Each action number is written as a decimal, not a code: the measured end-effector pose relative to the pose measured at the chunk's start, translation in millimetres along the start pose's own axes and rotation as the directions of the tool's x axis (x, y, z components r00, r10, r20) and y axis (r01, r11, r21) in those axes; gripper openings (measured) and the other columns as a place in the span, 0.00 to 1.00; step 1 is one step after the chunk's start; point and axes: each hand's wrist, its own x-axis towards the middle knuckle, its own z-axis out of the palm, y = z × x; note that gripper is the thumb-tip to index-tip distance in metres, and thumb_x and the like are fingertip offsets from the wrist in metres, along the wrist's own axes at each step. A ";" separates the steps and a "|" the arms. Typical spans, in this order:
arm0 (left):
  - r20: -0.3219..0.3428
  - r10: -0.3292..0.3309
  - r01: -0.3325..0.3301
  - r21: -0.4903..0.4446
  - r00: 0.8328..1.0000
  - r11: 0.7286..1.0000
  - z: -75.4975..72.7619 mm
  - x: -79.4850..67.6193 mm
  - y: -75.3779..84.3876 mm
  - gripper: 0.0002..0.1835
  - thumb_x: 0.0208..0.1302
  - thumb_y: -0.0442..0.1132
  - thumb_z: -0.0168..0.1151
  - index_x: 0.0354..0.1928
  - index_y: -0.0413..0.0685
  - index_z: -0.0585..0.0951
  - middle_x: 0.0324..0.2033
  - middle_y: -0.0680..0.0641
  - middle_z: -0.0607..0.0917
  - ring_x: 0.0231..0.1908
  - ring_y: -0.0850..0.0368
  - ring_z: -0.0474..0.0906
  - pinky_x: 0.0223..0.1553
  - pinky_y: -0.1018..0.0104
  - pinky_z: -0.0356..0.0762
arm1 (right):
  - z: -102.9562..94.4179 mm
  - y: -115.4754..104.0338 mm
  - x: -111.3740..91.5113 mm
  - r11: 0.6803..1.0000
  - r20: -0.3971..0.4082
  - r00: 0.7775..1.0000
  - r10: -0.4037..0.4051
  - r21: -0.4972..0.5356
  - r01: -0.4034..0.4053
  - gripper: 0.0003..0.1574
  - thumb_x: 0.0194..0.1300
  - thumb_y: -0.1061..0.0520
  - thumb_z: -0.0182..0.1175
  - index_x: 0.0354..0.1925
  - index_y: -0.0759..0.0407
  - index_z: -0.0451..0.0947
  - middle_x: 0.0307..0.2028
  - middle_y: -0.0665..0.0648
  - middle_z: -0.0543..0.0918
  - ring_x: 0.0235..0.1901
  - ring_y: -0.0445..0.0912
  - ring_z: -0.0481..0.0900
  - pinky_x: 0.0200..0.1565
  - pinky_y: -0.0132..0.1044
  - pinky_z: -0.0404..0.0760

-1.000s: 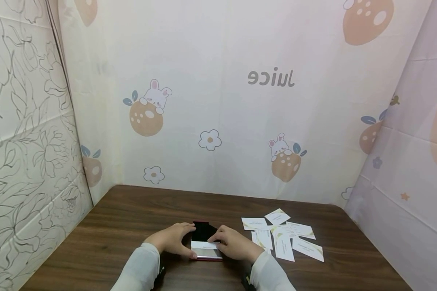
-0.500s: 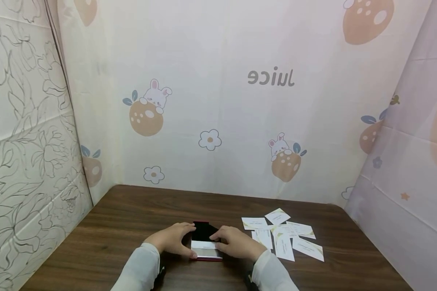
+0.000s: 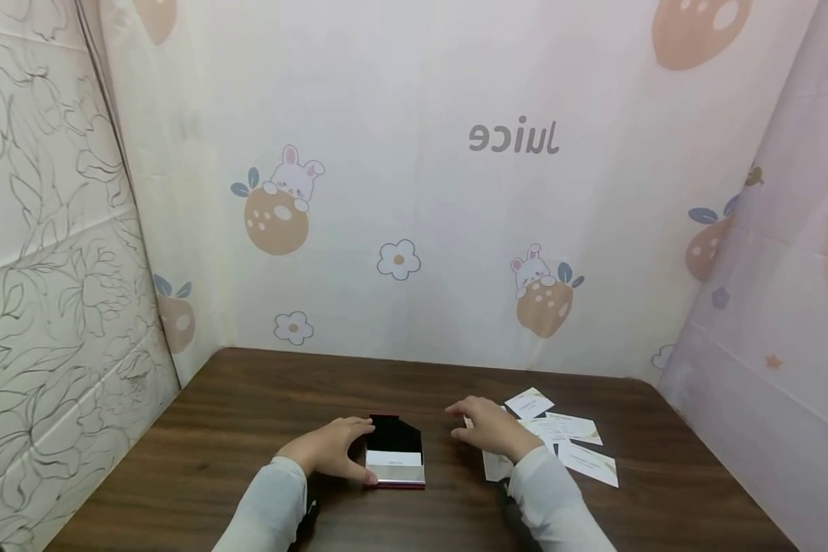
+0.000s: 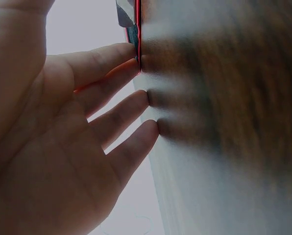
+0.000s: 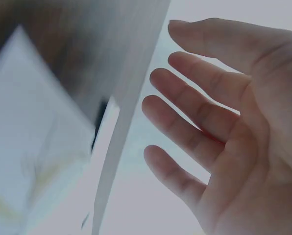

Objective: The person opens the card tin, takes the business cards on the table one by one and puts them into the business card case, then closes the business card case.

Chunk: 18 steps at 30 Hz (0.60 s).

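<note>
A business card case (image 3: 396,435) lies unfolded on the table, its black lid part away from me and its metal part nearer. White cards (image 3: 394,458) show in the case under the black part. My left hand (image 3: 330,448) holds the case at its left side, thumb at the near corner and fingertips at the far one. In the left wrist view, fingers touch the case's red edge (image 4: 138,36). My right hand (image 3: 493,429) hovers over the loose business cards (image 3: 574,428), fingers spread and holding nothing; the right wrist view shows one card (image 5: 38,132) beyond the fingertips.
The loose cards lie scattered and overlapping on the right of the brown wooden table (image 3: 269,391); my right hand and sleeve hide some. A printed curtain (image 3: 400,192) hangs along the back, with more fabric at both sides.
My right hand has left the case and moved right, over the loose cards. The left hand stays on the case. The head view has shifted slightly.
</note>
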 end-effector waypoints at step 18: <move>-0.011 -0.020 0.020 0.000 1.000 1.000 -0.7 1.3 1.7 0.47 0.53 0.58 0.76 0.70 0.40 0.71 0.70 0.39 0.69 0.70 0.38 0.61 0.65 0.39 0.64 | -38.9 53.0 19.7 0.950 0.175 0.940 0.293 -0.165 -0.265 0.35 0.46 0.49 0.81 0.52 0.54 0.82 0.51 0.56 0.84 0.54 0.56 0.80 0.55 0.58 0.76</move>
